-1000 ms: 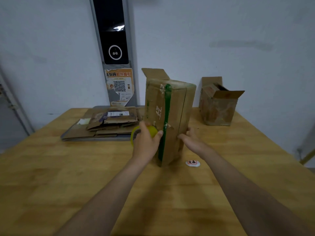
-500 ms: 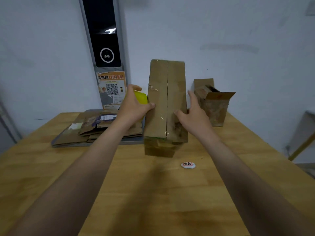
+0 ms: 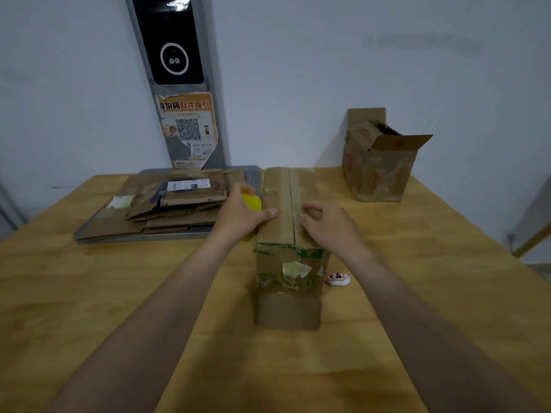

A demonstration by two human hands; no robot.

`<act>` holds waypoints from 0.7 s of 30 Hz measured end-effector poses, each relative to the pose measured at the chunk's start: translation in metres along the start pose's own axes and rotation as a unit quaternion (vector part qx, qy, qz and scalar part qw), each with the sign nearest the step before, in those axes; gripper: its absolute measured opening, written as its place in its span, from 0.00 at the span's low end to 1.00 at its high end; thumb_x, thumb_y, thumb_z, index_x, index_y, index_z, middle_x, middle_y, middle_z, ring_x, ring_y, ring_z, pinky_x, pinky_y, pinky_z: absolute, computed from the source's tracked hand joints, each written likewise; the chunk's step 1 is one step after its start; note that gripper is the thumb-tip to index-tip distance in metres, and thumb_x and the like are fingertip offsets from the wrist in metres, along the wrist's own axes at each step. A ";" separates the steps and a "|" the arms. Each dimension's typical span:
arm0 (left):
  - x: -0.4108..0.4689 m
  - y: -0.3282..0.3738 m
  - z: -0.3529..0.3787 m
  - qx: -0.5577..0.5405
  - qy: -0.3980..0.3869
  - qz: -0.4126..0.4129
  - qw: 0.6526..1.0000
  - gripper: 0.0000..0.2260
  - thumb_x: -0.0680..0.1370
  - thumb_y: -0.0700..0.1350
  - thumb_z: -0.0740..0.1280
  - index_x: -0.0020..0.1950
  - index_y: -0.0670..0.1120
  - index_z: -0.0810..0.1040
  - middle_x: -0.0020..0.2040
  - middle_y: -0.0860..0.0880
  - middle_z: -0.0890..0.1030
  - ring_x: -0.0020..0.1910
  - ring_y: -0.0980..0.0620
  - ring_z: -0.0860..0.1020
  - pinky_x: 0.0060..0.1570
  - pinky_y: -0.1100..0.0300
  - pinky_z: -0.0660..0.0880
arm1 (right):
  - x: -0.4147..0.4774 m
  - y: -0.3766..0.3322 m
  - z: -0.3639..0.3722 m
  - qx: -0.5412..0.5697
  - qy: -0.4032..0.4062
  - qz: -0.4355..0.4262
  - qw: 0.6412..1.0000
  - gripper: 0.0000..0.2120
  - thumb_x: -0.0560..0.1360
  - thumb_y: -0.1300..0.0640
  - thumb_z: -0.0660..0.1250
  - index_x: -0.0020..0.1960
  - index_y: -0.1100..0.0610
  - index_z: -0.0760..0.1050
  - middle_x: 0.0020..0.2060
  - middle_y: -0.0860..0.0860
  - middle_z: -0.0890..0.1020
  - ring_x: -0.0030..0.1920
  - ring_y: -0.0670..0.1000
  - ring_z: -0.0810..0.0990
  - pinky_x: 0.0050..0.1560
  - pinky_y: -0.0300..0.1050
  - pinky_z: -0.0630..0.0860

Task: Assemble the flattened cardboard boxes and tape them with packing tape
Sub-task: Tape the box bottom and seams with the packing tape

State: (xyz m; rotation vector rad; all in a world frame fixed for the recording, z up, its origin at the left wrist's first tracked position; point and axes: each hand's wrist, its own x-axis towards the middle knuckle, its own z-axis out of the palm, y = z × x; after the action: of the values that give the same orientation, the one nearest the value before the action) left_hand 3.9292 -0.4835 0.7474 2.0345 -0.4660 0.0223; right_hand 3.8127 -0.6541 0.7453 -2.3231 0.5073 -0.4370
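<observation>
Box (image 3: 287,281) at centre, flaps closed; left hand (image 3: 238,217) grips tape (image 3: 252,201) at its 9 o'clock side, right hand (image 3: 328,228) rests curled on top. Open box (image 3: 378,171) at 2 o'clock, inside unseen; flat cardboard (image 3: 167,210) at 10.

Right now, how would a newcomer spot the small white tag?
On the wooden table, find the long cardboard box lying mid-table. The oval tag sits just right of its near end: white with red-framed black characters, not brown cardboard.

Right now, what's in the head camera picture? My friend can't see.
The left hand, holding a yellow tape roll, and the right hand rest on a cardboard box on a wooden table. Flattened boxes lie back left, an open box back right.
</observation>
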 end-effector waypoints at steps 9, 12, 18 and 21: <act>0.031 -0.020 0.020 0.031 -0.007 -0.013 0.999 0.29 0.66 0.58 0.82 0.58 0.55 0.69 0.50 0.60 0.72 0.53 0.52 0.73 0.37 0.61 0.65 | 0.027 0.020 0.024 -0.012 0.010 -0.001 1.000 0.21 0.80 0.43 0.64 0.72 0.45 0.76 0.68 0.48 0.79 0.66 0.53 0.77 0.64 0.46 0.73; 0.031 -0.015 0.018 0.064 -0.011 0.000 0.998 0.29 0.67 0.58 0.82 0.58 0.55 0.69 0.48 0.60 0.71 0.52 0.52 0.72 0.37 0.59 0.66 | 0.026 0.017 0.026 -0.033 0.031 0.002 0.999 0.21 0.79 0.41 0.64 0.70 0.42 0.76 0.66 0.47 0.80 0.66 0.55 0.77 0.64 0.48 0.73; 0.005 0.010 -0.013 0.010 0.063 0.016 0.998 0.15 0.75 0.54 0.76 0.52 0.59 0.70 0.39 0.52 0.84 0.32 0.55 0.84 0.34 0.57 0.74 | 0.020 0.003 0.020 -0.101 0.105 -0.052 0.988 0.16 0.81 0.44 0.63 0.67 0.41 0.78 0.63 0.51 0.74 0.64 0.57 0.73 0.63 0.55 0.74; -0.011 0.040 -0.039 -0.082 0.045 0.036 0.995 0.09 0.79 0.55 0.70 0.53 0.58 0.71 0.41 0.50 0.86 0.32 0.51 0.85 0.32 0.54 0.80 | 0.014 -0.011 0.006 -0.072 0.141 -0.114 0.981 0.12 0.82 0.47 0.63 0.61 0.45 0.80 0.56 0.49 0.78 0.61 0.54 0.73 0.57 0.49 0.72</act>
State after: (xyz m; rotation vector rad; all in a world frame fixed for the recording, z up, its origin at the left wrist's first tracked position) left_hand 3.9125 -0.4635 0.7983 1.8465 -0.4675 0.1155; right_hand 3.8302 -0.6498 0.7517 -2.4831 0.4177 -0.8754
